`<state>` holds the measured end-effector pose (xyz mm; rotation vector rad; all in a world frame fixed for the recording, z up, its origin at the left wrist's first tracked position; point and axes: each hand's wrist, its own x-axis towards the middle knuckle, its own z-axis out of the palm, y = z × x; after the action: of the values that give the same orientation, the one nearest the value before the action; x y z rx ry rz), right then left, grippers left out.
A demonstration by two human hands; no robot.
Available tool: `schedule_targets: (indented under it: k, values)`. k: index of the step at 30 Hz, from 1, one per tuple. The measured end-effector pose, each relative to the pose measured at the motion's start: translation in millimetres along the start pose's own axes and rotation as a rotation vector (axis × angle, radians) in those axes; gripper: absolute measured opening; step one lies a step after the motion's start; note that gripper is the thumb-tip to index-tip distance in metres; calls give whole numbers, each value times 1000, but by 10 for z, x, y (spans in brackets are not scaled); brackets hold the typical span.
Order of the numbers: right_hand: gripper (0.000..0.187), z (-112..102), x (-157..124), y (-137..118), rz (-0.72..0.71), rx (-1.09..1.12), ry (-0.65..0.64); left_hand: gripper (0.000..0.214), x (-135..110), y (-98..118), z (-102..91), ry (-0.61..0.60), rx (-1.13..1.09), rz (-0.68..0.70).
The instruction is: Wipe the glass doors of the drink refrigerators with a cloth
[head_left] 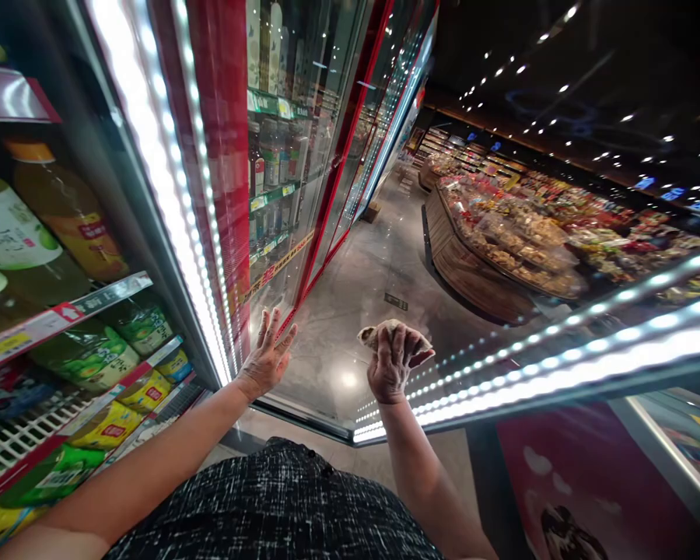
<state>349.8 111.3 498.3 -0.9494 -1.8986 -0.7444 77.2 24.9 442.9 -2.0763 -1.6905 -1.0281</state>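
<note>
Shiny floor [379, 249], dark ceiling [560, 62]. Far left, bottles [73, 210] and bags [108, 424] on shelves [64, 320]. My left hand [267, 364] spread, loose, near glass door [320, 369]. My right hand [392, 373] squeezes rag [371, 336], in front of same glass. Farther right, food stand [460, 260].

The rag [421, 348] is soft cloth, matt and crumpled. The door pane [320, 381] is smooth, glossy glass, set in a sleek edge frame [303, 421] that looks like metal. Beyond it, the floor [358, 268] is polished and stone-like, mirroring the lights. The display stand [470, 268] has wood-grain sides. Inside the fridge, the drink bottles [15, 225] look like clear plastic with smooth labels; the snack bags [108, 424] are shiny, wrinkled film. The shirt [268, 502] is matt, textured fabric.
</note>
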Motion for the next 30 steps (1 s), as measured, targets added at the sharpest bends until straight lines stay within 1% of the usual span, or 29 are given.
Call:
schedule_targets:
  k: [2,4,6,8,10,11,13,15,17,18,21,24,26,28,30]
  values:
    - [64,14,140,-37,45,25,16,103,-3,-5,-1,1,1,-6]
    - [61,60,197,-130,52,39,9,104,-4,-10,-6,-2,-3,-12]
    - [61,119,139,-242,7,35,-6,104,-9,-27,-18,-3,-12,-9]
    - [61,161,19,-321,-70,26,-26,102,-18,-56,-33,-5,-20,5]
    - [63,169,-62,-339,-129,23,-42,101,-30,-89,-46,-10,-24,19]
    - [65,162,-62,-332,-136,22,-52,102,-35,-102,-51,-16,-28,25]
    - [65,140,28,-316,-98,21,-61,104,-44,-118,-57,-35,-38,20]
    - [64,132,189,-342,-29,18,-46,106,-48,-122,-60,-62,-49,2]
    - [62,156,321,-428,9,11,-24,105,-52,-132,-60,-81,-54,-3]
    - [60,179,350,-486,5,7,-20,103,-56,-143,-59,-84,-55,4]
    - [58,245,293,-639,-77,5,-41,100,-80,-215,-66,-61,-57,49]
    - [59,249,217,-658,-158,5,-69,98,-115,-315,-98,-35,-41,40]
    - [62,222,277,-615,-143,12,-71,94,-134,-366,-127,-26,-7,-9]
    - [64,204,409,-593,-84,29,-41,89,-143,-394,-147,-24,24,-45]
    - [65,219,523,-631,-31,53,-9,87,-145,-401,-152,-26,34,-60]
